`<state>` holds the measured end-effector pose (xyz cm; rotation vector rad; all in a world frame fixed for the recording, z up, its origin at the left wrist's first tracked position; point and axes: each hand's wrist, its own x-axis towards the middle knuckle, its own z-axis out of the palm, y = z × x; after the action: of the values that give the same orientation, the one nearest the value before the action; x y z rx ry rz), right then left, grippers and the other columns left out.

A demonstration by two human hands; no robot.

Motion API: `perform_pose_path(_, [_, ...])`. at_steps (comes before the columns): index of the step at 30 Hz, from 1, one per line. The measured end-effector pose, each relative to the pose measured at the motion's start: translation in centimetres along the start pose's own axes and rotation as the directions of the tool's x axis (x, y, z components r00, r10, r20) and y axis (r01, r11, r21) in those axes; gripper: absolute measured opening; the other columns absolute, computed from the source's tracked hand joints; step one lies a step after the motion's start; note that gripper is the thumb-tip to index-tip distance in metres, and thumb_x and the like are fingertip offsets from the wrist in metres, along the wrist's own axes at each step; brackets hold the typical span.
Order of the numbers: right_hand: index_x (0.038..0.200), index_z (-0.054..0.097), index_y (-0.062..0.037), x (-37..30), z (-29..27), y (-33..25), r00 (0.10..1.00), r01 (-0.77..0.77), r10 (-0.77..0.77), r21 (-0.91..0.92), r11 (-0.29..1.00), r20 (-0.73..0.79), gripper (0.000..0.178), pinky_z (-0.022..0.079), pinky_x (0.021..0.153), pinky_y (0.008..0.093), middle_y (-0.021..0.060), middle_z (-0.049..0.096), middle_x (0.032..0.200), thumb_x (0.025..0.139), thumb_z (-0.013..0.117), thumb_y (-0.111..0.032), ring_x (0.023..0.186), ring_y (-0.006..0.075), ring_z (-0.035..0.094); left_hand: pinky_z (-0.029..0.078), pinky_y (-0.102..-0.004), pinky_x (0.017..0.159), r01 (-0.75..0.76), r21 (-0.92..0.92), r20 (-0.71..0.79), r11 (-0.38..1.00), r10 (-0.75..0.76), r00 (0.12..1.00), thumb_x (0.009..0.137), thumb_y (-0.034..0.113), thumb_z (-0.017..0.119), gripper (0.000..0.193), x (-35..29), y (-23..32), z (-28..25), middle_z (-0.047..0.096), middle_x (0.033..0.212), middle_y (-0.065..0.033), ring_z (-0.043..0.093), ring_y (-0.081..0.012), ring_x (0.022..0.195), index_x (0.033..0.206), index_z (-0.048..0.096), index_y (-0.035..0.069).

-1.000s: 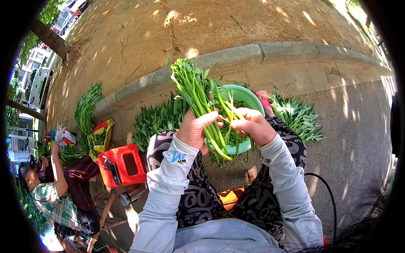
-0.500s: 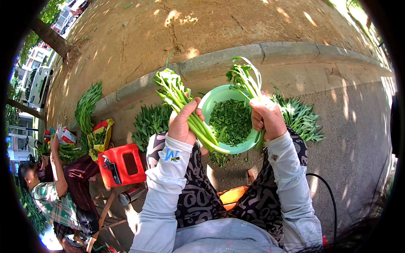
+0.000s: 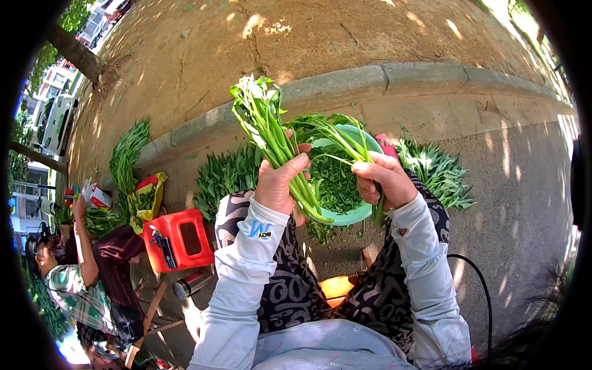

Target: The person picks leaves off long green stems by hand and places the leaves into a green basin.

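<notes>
My left hand (image 3: 275,187) is closed round a thick bunch of leafy green stems (image 3: 266,126), with leaves up and cut ends slanting down to the right. In my right hand (image 3: 390,180) is a smaller bunch of green stems (image 3: 349,145), pinched between thumb and fingers. Its leafy tops bend leftward towards the left hand's bunch, over the far rim of a pale green basin (image 3: 356,217). Chopped greens (image 3: 333,182) lie in that basin, which stands between my knees and is partly hidden by both hands.
Leafy piles lie left (image 3: 223,177) and right (image 3: 435,171) of the basin. A red plastic jerrycan (image 3: 177,217) and a metal flask (image 3: 190,285) stand by my left leg. Another person (image 3: 83,280) sits farther left. A stone kerb (image 3: 345,83) runs beyond; a black cable (image 3: 485,283) curves at right.
The left hand's bunch has moved slightly right and up. The right hand's stems have swung from upright to leaning left, now covering part of the basin.
</notes>
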<state>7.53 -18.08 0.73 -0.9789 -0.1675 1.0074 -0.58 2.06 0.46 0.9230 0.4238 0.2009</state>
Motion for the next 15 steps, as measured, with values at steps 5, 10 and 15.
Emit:
perform_pose_path(5, [0.088,0.053,-0.0055,0.1,-0.2,-0.1,1.000,-0.019,0.021,0.075,0.997,-0.023,0.015,0.028,0.037,0.0231,-0.0010,0.045,0.054,0.090,0.053,-0.020,0.039,0.0084,0.036,0.049,-0.0312,0.064,-0.027,-0.011,0.016,1.000,0.027,0.999,0.079,0.001,0.064,0.054,0.0,-0.1,0.2,0.059,0.093,-0.0083,0.056,-0.0167,0.073,0.127,0.040,0.009])
perform_pose_path(10, [0.091,0.052,-0.0046,0.2,-0.3,0.2,1.000,0.014,-0.016,0.141,0.990,0.011,0.016,0.028,0.037,0.0232,-0.0006,0.045,0.054,0.091,0.049,-0.021,0.038,0.0087,0.035,0.050,-0.0300,0.070,0.062,0.002,-0.014,0.998,-0.062,0.998,0.080,0.001,0.063,0.053,-0.8,-0.3,1.5,0.063,0.097,-0.0120,0.061,-0.0182,0.081,0.127,0.040,0.011])
perform_pose_path(15, [0.093,0.052,-0.0037,0.5,-0.2,0.4,0.998,0.004,-0.019,0.232,0.973,0.060,0.018,0.029,0.037,0.0237,-0.0004,0.045,0.054,0.092,0.048,-0.021,0.039,0.0090,0.036,0.049,-0.0318,0.076,0.025,-0.044,0.043,0.999,-0.023,0.999,0.082,-0.001,0.059,0.049,-0.6,-1.6,1.7,0.062,0.100,-0.0118,0.060,-0.0190,0.088,0.125,0.040,0.010])
